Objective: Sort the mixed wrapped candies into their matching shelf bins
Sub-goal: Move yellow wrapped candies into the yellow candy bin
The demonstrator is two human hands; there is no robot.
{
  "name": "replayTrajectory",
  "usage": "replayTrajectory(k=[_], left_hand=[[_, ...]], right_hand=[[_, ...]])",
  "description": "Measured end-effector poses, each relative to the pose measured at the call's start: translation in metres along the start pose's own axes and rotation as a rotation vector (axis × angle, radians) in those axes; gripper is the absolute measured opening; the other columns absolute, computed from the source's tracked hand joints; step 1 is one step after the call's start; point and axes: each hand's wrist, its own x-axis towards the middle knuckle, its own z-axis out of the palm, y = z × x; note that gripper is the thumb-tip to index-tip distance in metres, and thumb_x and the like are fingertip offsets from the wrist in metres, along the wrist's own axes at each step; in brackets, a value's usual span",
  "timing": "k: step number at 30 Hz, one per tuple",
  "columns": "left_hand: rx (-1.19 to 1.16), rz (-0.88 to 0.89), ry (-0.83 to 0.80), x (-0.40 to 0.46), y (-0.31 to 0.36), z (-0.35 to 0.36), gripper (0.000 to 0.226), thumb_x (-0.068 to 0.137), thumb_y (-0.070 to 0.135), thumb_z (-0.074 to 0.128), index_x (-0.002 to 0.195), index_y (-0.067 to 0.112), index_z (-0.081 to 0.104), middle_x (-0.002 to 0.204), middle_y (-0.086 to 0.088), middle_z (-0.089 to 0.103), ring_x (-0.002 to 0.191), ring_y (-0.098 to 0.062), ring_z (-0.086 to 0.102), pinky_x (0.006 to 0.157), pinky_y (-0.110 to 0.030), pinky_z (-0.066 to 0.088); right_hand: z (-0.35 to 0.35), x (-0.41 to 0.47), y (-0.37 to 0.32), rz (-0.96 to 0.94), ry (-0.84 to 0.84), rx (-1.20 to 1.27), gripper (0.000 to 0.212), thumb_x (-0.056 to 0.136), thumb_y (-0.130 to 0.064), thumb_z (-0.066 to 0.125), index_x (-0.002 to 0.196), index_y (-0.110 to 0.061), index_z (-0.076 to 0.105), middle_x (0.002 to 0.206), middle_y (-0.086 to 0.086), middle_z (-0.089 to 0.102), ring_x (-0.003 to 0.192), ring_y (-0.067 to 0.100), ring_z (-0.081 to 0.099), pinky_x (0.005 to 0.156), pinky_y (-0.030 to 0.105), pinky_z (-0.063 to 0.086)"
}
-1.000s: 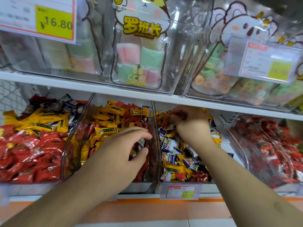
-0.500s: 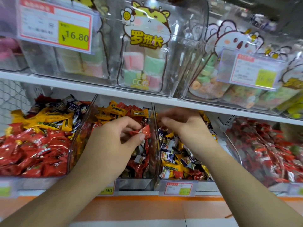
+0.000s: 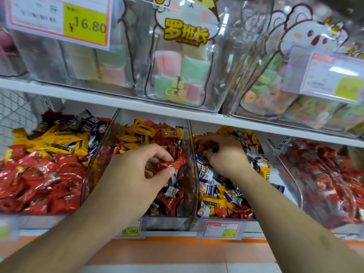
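Observation:
Clear shelf bins of wrapped candies line the lower shelf. My left hand (image 3: 136, 174) is over the middle-left bin (image 3: 189, 174) and pinches a red wrapped candy (image 3: 173, 163) between thumb and fingers, just above the mixed red and yellow pile. My right hand (image 3: 224, 154) reaches into the middle-right bin (image 3: 220, 220), fingers curled down among blue-white, yellow and red candies; dark wrappers show under its fingertips, but I cannot tell whether it holds one.
The far-left bin (image 3: 45, 182) holds red candies in front and yellow and dark ones behind. A far-right bin (image 3: 334, 186) is full of red candies. Upper-shelf bins (image 3: 177, 71) hold pastel sweets. Price tags (image 3: 221, 229) hang on the shelf's front edge.
My left hand dipped into the middle-left bin, closed on a red candy and lifted it. My right hand stayed in the middle-right bin, digging at the back. The view moved closer.

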Motion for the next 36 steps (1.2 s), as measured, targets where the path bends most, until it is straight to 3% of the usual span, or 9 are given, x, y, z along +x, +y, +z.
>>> replayTrajectory(k=[4, 8, 12, 17, 23, 25, 28, 32, 36], left_hand=[[-0.016, -0.007, -0.006, -0.002, 0.001, 0.0, 0.012, 0.087, 0.04, 0.076, 0.096, 0.045, 0.07, 0.096, 0.03, 0.067, 0.099, 0.016, 0.058, 0.075, -0.005, 0.04], [-0.012, -0.007, -0.009, -0.005, 0.002, -0.001, 0.011, 0.087, 0.04, 0.075, 0.095, 0.046, 0.069, 0.097, 0.032, 0.066, 0.1, 0.017, 0.056, 0.072, -0.005, 0.04], [0.0, 0.002, -0.026, -0.007, 0.002, -0.003, 0.011, 0.088, 0.04, 0.075, 0.096, 0.045, 0.069, 0.103, 0.042, 0.059, 0.1, 0.015, 0.058, 0.07, -0.005, 0.043], [-0.003, 0.003, -0.021, -0.005, 0.002, -0.001, 0.011, 0.088, 0.041, 0.074, 0.095, 0.046, 0.069, 0.104, 0.042, 0.059, 0.101, 0.017, 0.057, 0.072, -0.007, 0.041], [-0.022, 0.006, -0.014, -0.005, 0.003, 0.001, 0.016, 0.087, 0.039, 0.075, 0.099, 0.047, 0.068, 0.103, 0.043, 0.06, 0.1, 0.018, 0.057, 0.072, -0.005, 0.04], [-0.044, 0.009, -0.013, -0.005, 0.005, 0.0, 0.017, 0.088, 0.036, 0.076, 0.1, 0.046, 0.07, 0.102, 0.043, 0.061, 0.099, 0.018, 0.058, 0.07, -0.002, 0.043], [-0.074, 0.001, -0.017, -0.009, 0.01, -0.003, 0.013, 0.087, 0.035, 0.077, 0.095, 0.045, 0.073, 0.098, 0.041, 0.064, 0.098, 0.017, 0.059, 0.072, 0.003, 0.041], [-0.11, -0.025, -0.009, -0.019, 0.016, -0.012, 0.013, 0.087, 0.038, 0.078, 0.096, 0.044, 0.073, 0.096, 0.04, 0.066, 0.096, 0.018, 0.06, 0.071, 0.004, 0.04], [-0.266, -0.129, 0.024, -0.032, 0.017, -0.028, 0.015, 0.086, 0.034, 0.081, 0.097, 0.04, 0.073, 0.093, 0.028, 0.073, 0.089, 0.007, 0.069, 0.081, -0.02, 0.054]], right_hand=[[0.001, -0.002, -0.001, -0.027, -0.002, -0.025, 0.032, 0.091, -0.009, 0.069, 0.119, -0.023, 0.075, 0.104, -0.005, 0.074, 0.093, 0.014, 0.065, 0.075, 0.012, 0.046], [0.003, -0.002, 0.001, -0.049, 0.012, -0.097, 0.026, 0.092, -0.018, 0.071, 0.117, -0.025, 0.077, 0.115, -0.004, 0.073, 0.106, 0.019, 0.065, 0.087, 0.022, 0.05], [0.004, -0.002, 0.003, -0.033, 0.004, -0.104, 0.018, 0.09, -0.021, 0.073, 0.107, -0.026, 0.074, 0.1, -0.006, 0.07, 0.105, 0.023, 0.061, 0.087, 0.035, 0.056], [0.005, -0.005, 0.006, -0.049, 0.079, -0.044, 0.012, 0.088, -0.014, 0.074, 0.093, -0.025, 0.072, 0.088, -0.01, 0.068, 0.086, 0.013, 0.063, 0.072, 0.026, 0.051], [-0.009, -0.015, 0.004, 0.117, 0.203, 0.331, 0.015, 0.091, -0.009, 0.075, 0.091, -0.023, 0.074, 0.079, -0.015, 0.071, 0.072, -0.001, 0.066, 0.059, 0.008, 0.046], [-0.019, -0.024, 0.001, 0.121, 0.223, 0.43, 0.015, 0.091, -0.007, 0.074, 0.096, -0.021, 0.074, 0.076, -0.014, 0.072, 0.071, -0.002, 0.067, 0.058, 0.008, 0.045], [-0.037, -0.045, -0.014, 0.098, 0.173, 0.475, 0.014, 0.09, -0.011, 0.078, 0.096, -0.023, 0.074, 0.083, -0.01, 0.074, 0.079, 0.0, 0.068, 0.069, 0.015, 0.051], [-0.053, -0.082, -0.062, 0.056, -0.002, 0.62, 0.012, 0.089, -0.008, 0.079, 0.091, -0.02, 0.075, 0.082, 0.002, 0.074, 0.076, 0.011, 0.068, 0.068, 0.018, 0.056], [-0.047, -0.107, -0.108, -0.013, -0.069, 0.68, 0.011, 0.087, -0.009, 0.081, 0.091, -0.016, 0.075, 0.08, 0.003, 0.074, 0.073, 0.012, 0.069, 0.065, 0.02, 0.056]])
